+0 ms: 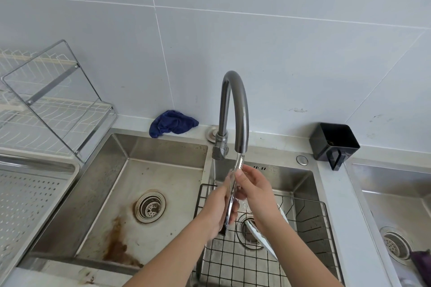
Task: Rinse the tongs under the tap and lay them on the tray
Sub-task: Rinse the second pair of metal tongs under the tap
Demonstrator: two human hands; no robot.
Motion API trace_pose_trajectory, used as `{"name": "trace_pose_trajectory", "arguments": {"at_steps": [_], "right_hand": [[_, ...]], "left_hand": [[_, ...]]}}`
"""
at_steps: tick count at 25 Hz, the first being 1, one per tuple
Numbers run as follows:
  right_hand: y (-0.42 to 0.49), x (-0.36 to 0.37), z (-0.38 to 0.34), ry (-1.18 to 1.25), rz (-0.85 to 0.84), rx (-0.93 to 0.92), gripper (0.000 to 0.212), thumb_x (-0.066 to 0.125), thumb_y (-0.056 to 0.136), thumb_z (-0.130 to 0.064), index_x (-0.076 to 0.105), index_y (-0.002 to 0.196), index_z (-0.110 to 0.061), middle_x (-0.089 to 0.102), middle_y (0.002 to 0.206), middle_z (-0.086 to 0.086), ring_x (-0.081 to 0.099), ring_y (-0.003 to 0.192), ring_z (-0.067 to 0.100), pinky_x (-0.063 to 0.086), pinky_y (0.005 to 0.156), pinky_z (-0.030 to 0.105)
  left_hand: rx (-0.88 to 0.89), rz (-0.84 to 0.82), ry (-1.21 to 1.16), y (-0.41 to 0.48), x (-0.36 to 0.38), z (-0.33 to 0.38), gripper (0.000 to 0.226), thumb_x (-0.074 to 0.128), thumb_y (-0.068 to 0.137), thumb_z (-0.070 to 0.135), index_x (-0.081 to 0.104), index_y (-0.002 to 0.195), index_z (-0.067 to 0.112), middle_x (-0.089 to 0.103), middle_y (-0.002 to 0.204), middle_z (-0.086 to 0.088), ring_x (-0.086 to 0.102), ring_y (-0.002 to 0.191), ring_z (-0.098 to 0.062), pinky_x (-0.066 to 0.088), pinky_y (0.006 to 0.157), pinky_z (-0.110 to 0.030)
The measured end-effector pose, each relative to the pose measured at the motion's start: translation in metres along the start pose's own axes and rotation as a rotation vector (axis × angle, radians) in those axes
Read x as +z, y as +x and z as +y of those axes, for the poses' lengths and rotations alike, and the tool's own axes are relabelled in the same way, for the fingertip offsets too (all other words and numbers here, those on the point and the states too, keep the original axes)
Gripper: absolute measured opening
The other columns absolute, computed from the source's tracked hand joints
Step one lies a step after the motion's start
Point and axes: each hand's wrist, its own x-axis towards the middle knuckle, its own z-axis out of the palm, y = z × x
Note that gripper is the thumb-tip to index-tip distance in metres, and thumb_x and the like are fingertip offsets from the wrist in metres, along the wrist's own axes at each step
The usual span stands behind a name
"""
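Steel tongs (231, 207) stand nearly upright under the grey gooseneck tap (234, 109), whose water runs down onto their upper end. My left hand (218, 212) grips the tongs' lower part. My right hand (253, 191) holds the upper part, fingers rubbing the metal just below the spout. Both hands are over the right basin. The perforated steel tray (30, 196) lies at the far left, beside the left basin.
A black wire basket (310, 219) sits in the right basin with a white plate (268, 242) in it. The stained left basin (144, 205) has a drain. A dish rack (51, 105), blue cloth (172, 123) and black holder (333, 144) line the back.
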Motion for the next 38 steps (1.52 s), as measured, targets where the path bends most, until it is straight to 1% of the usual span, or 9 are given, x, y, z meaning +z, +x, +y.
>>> {"name": "trace_pose_trajectory", "arguments": {"at_steps": [5, 11, 16, 19, 23, 29, 34, 36, 38], "right_hand": [[0.004, 0.007, -0.003, -0.141, 0.032, -0.082, 0.031, 0.073, 0.094, -0.034, 0.062, 0.122, -0.028, 0.079, 0.101, -0.015, 0.074, 0.093, 0.001, 0.053, 0.073, 0.012], [0.009, 0.01, 0.0, -0.107, 0.07, -0.062, 0.018, 0.075, 0.091, -0.039, 0.059, 0.098, -0.042, 0.075, 0.086, -0.029, 0.071, 0.079, -0.009, 0.049, 0.06, 0.004], [0.013, 0.01, 0.003, -0.249, 0.091, -0.085, 0.018, 0.071, 0.094, -0.039, 0.066, 0.09, -0.023, 0.073, 0.078, 0.007, 0.068, 0.065, 0.014, 0.055, 0.062, 0.028], [0.017, 0.009, 0.005, -0.26, 0.125, -0.044, 0.025, 0.061, 0.102, -0.026, 0.067, 0.084, -0.01, 0.075, 0.07, 0.004, 0.062, 0.057, 0.018, 0.054, 0.054, 0.034], [0.013, 0.012, 0.006, -0.156, 0.145, 0.035, 0.021, 0.056, 0.104, -0.028, 0.071, 0.097, -0.015, 0.078, 0.078, 0.005, 0.07, 0.065, 0.018, 0.056, 0.058, 0.03], [0.005, 0.023, 0.014, -0.23, -0.007, 0.111, 0.018, 0.061, 0.101, -0.026, 0.068, 0.099, -0.01, 0.079, 0.085, 0.002, 0.073, 0.079, 0.017, 0.055, 0.07, 0.031], [0.009, 0.028, -0.001, -0.05, -0.141, 0.116, 0.017, 0.065, 0.1, -0.029, 0.07, 0.109, -0.016, 0.08, 0.101, 0.004, 0.075, 0.093, 0.02, 0.06, 0.085, 0.038], [0.007, 0.03, -0.001, -0.081, -0.155, 0.138, 0.024, 0.069, 0.097, -0.03, 0.063, 0.118, -0.02, 0.08, 0.101, 0.006, 0.077, 0.088, 0.021, 0.062, 0.081, 0.038], [0.009, 0.03, -0.002, -0.004, -0.117, 0.184, 0.032, 0.073, 0.095, -0.024, 0.059, 0.122, -0.013, 0.079, 0.087, 0.01, 0.074, 0.066, 0.021, 0.059, 0.061, 0.033]], "left_hand": [[0.062, 0.063, -0.049, 0.008, 0.004, 0.005, 0.055, 0.044, 0.097, 0.058, 0.067, 0.081, 0.01, 0.056, 0.056, -0.007, 0.05, 0.043, -0.021, 0.037, 0.042, -0.028], [0.256, 0.02, -0.003, -0.003, 0.003, 0.0, 0.073, 0.04, 0.081, 0.086, 0.077, 0.094, 0.024, 0.06, 0.062, -0.003, 0.053, 0.043, -0.018, 0.037, 0.04, -0.026], [0.267, -0.02, 0.095, -0.02, -0.005, -0.005, 0.064, 0.046, 0.083, 0.083, 0.071, 0.115, 0.034, 0.061, 0.064, -0.014, 0.058, 0.045, -0.026, 0.047, 0.041, -0.029], [0.256, -0.03, 0.134, -0.029, -0.014, -0.011, 0.064, 0.046, 0.084, 0.082, 0.068, 0.123, 0.037, 0.064, 0.068, -0.013, 0.061, 0.049, -0.026, 0.049, 0.044, -0.029], [0.223, 0.047, 0.172, -0.036, -0.023, -0.017, 0.07, 0.046, 0.087, 0.077, 0.07, 0.111, 0.016, 0.065, 0.068, -0.009, 0.06, 0.049, -0.024, 0.046, 0.042, -0.028], [0.153, 0.09, 0.064, -0.035, -0.017, -0.008, 0.061, 0.037, 0.092, 0.076, 0.077, 0.094, 0.031, 0.064, 0.063, -0.013, 0.056, 0.041, -0.025, 0.043, 0.038, -0.026], [0.076, 0.032, -0.021, -0.029, -0.014, -0.012, 0.097, 0.032, 0.072, 0.095, 0.071, 0.085, 0.008, 0.063, 0.061, -0.019, 0.058, 0.044, -0.028, 0.049, 0.042, -0.03], [0.061, -0.009, 0.018, -0.025, -0.013, -0.011, 0.105, 0.027, 0.069, 0.099, 0.074, 0.096, 0.009, 0.063, 0.063, -0.02, 0.059, 0.045, -0.029, 0.049, 0.042, -0.03], [0.063, -0.046, 0.054, -0.019, -0.016, -0.009, 0.109, 0.024, 0.071, 0.099, 0.074, 0.104, 0.008, 0.064, 0.066, -0.021, 0.061, 0.047, -0.03, 0.05, 0.043, -0.03]]}}
